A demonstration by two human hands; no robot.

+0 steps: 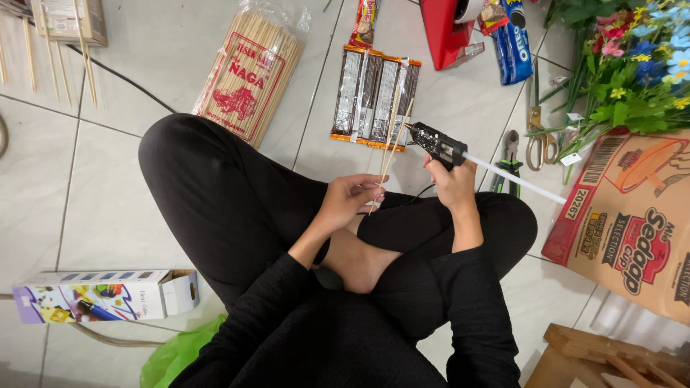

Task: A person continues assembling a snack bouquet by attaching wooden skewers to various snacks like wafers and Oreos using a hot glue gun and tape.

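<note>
Head view: black glue gun (437, 144), white stick

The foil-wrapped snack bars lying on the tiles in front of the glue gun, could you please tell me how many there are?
4, side by side in one row on the floor tiles: first foil-wrapped bar, second, third, fourth. The held skewers cross the right ones; more may lie underneath.

Pale glossy square floor tiles (108, 208) with thin dark grout lines, evenly lit, soft reflections across the surface. Thin black cable (115, 75) trailing over tiles at upper left. Bare light-wood pallet corner (611, 359) at lower right. Printed brown cardboard carton (632, 215) along right edge. Bunch of artificial flowers with green stems (625, 65) at upper right.
</note>
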